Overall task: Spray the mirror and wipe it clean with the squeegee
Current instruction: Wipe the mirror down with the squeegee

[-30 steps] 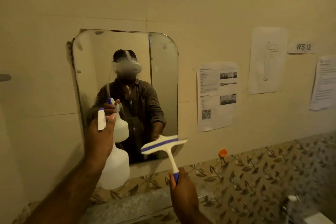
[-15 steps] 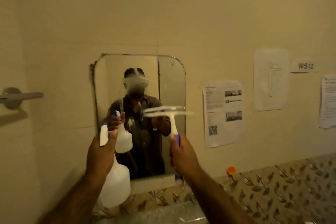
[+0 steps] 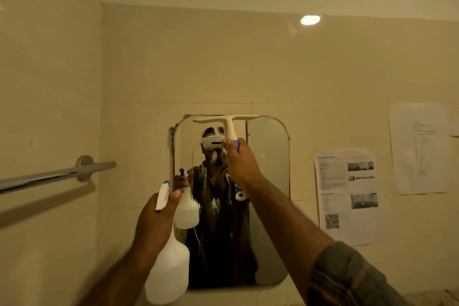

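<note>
Since half a second ago the right hand (image 3: 239, 159) has lifted the squeegee (image 3: 227, 122) from the middle of the mirror (image 3: 269, 181) up to its top edge, and the view has tilted upward, so more wall and a ceiling lamp (image 3: 310, 19) show now. Its blade lies level along the top rim, on the left and middle part of the glass; the right part is not under it. I cannot tell if the blade already touches the glass or is only just in front. The fingers of the right hand are clenched around the blue grip of the handle. The left hand (image 3: 155, 218) is lower and to the left, fingers wrapped around the neck of the bottle (image 3: 169, 271), one finger near the trigger; the bottle hangs in front of the lower left corner of the mirror, apart from it.

White streaks of spray run down the middle of the glass, so I judge the spraying is done and the first pull down is about to start.

What could go wrong: if the blade starts partly on the wall above the rim, it may catch on the edge and jump, leaving a wet band at the top. Uneven pressure from the one hand would leave lines. The bottle is close to the path and could bump the squeegee low down. A rail (image 3: 57, 174) on the left wall is well apart
</note>
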